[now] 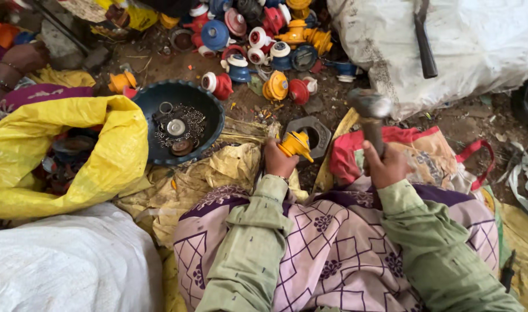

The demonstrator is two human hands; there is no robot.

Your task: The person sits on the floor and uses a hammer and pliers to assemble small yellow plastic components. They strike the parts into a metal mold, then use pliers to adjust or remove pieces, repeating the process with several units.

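one yellow part point(296, 144) in left grip point(277, 160), hammer point(371, 112) in right grip point(386, 167).

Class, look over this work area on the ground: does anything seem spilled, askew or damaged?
Yes. The coloured plastic fittings lie jumbled across bare dirt, tipped every way rather than stacked. Small debris litters the ground near the metal ring. The left hand holds a yellow fitting; the right hand holds a hammer.
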